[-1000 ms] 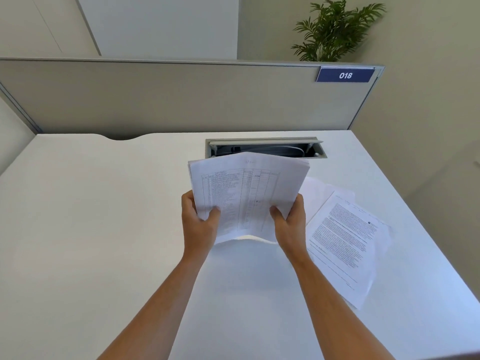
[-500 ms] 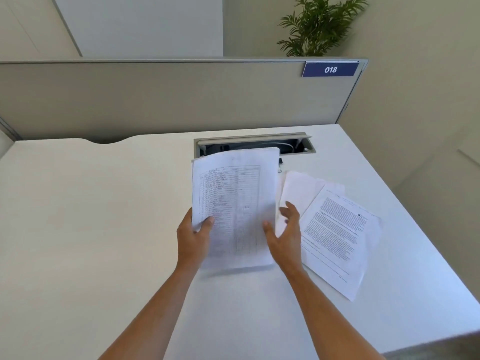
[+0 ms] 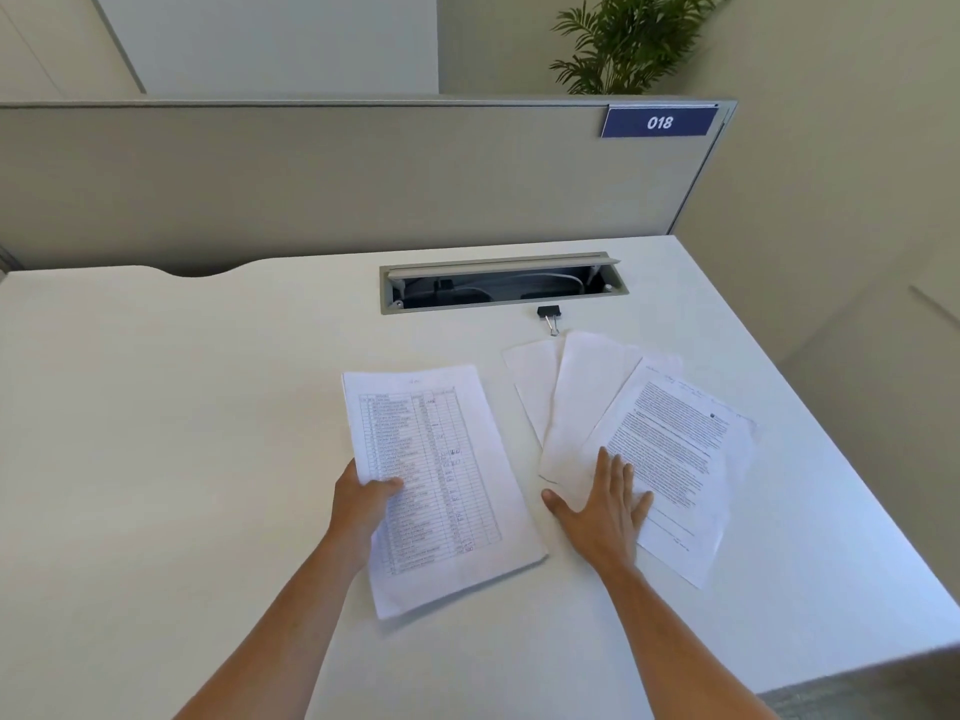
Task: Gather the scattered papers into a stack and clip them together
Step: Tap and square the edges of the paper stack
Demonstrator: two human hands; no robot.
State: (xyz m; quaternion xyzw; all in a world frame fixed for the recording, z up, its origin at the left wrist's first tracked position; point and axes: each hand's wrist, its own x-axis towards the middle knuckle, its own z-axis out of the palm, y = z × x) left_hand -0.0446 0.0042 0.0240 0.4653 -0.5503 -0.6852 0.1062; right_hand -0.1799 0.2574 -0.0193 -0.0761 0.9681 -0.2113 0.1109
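On the white desk [image 3: 156, 433] we have a gathered stack of sheets [image 3: 441, 485], its top page a printed table, lying near the middle and tilted slightly. Our left hand [image 3: 363, 504] grips its left edge, thumb pressed on top of the page and the fingers tucked underneath out of sight. Just to the right, apart from that stack, three loose sheets [image 3: 587, 402] lie fanned and overlapping; the uppermost, rightmost one is a page of dense text [image 3: 675, 449]. Our right hand [image 3: 605, 506] rests flat and open on the near ends of these sheets, fingers spread, gripping nothing. Beyond the fanned pages, a black binder clip [image 3: 549, 315] sits on the desk just in front of the open cable tray [image 3: 501, 283], touching no paper. Behind the desk stands a grey partition [image 3: 337, 179] carrying a blue plate marked 018 [image 3: 660, 122].
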